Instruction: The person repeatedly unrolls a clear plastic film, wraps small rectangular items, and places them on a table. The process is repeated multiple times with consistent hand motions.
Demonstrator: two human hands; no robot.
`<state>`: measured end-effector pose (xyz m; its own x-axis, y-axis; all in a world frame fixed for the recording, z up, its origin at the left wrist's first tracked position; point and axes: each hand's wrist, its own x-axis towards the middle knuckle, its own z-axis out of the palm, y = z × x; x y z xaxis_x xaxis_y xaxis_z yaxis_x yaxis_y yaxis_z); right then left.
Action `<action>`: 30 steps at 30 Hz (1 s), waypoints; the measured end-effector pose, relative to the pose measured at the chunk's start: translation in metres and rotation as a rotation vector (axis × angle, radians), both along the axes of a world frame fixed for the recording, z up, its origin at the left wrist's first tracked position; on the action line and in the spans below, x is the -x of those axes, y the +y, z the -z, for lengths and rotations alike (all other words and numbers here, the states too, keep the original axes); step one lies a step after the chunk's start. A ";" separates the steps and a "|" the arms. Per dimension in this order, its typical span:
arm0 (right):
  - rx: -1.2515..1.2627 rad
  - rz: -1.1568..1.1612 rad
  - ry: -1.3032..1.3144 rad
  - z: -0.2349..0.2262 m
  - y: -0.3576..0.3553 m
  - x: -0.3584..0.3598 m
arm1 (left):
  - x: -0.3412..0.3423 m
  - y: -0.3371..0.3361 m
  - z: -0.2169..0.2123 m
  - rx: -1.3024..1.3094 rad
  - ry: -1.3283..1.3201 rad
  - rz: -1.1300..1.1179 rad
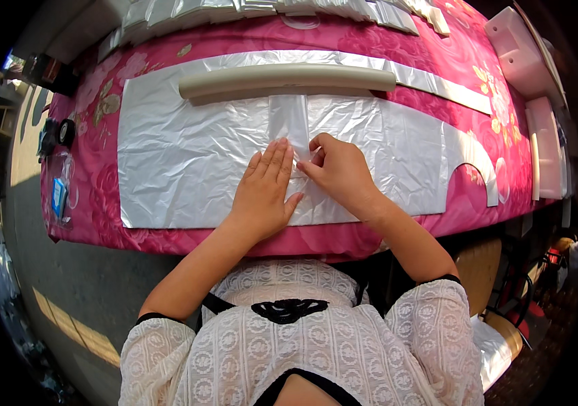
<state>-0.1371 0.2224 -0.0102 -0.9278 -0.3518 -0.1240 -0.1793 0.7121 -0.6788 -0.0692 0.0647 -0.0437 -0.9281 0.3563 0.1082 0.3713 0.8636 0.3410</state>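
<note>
A large white plastic bag (181, 155), wrinkled and shiny, lies flat across the table, with a curved handle cut-out at its right end. My left hand (262, 189) rests palm down on its middle, fingers stretched out flat. Just to the right, my right hand (343, 172) is closed, thumb and forefinger pinching the bag's plastic beside a narrow fold (289, 118) that runs away from me. A long pale grey-beige bar (289, 78) with rounded edges lies across the bag beyond both hands.
A pink flowered cloth (99, 176) covers the table. Stacks of folded white bags (194, 12) line the far edge. White bins (516, 51) stand at the right. Along the left edge are a blue packet (59, 195), a small black roll (66, 132) and a dark container (50, 73).
</note>
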 end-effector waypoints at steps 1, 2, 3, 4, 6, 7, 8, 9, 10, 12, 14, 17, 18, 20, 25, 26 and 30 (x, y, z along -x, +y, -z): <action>-0.057 -0.021 0.314 0.006 0.000 -0.007 | 0.003 -0.002 -0.002 -0.019 0.022 0.006; -0.115 -0.041 0.627 0.012 0.000 -0.010 | 0.006 -0.004 -0.005 -0.039 0.045 0.012; -0.120 -0.182 0.674 0.016 0.004 -0.006 | 0.009 -0.005 -0.008 -0.059 0.062 0.015; -0.122 -0.320 0.719 0.020 0.009 0.001 | 0.013 -0.005 -0.011 -0.077 0.079 0.019; -0.081 -0.520 0.684 0.030 0.015 0.014 | 0.017 -0.006 -0.014 -0.099 0.099 0.026; -0.069 -0.546 0.652 0.029 0.016 0.019 | 0.018 -0.007 -0.014 -0.105 0.102 0.028; -0.057 -0.572 0.620 0.028 0.017 0.023 | 0.020 -0.008 -0.014 -0.111 0.105 0.030; -0.044 -0.598 0.589 0.026 0.018 0.026 | 0.023 -0.009 -0.014 -0.091 0.123 0.044; 0.033 -0.591 0.545 0.025 0.019 0.030 | 0.025 -0.010 -0.012 -0.072 0.141 0.057; 0.069 -0.576 0.492 0.023 0.020 0.035 | 0.029 -0.013 -0.007 -0.042 0.202 0.085; 0.116 -0.570 0.475 0.024 0.019 0.037 | 0.032 -0.015 -0.003 -0.022 0.286 0.119; 0.176 -0.592 0.499 0.028 0.018 0.035 | 0.019 -0.017 -0.009 -0.145 0.259 0.151; 0.179 -0.608 0.505 0.026 0.019 0.027 | 0.012 -0.018 -0.012 -0.169 0.256 0.186; 0.171 -0.649 0.570 0.028 0.020 0.009 | -0.005 -0.022 -0.017 -0.217 0.245 0.258; 0.190 -0.636 0.562 0.027 0.019 -0.017 | -0.019 -0.036 -0.015 -0.179 0.174 0.280; 0.181 -0.627 0.580 0.027 0.018 -0.017 | -0.020 -0.036 -0.015 -0.194 0.173 0.272; 0.236 -0.468 0.289 0.022 0.024 -0.011 | -0.022 -0.034 -0.013 -0.295 0.062 0.162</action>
<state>-0.1257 0.2462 -0.0320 -0.6522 -0.7185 0.2417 -0.6384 0.3486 -0.6863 -0.0474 0.0305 -0.0306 -0.8507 0.4432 0.2827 0.5230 0.6592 0.5403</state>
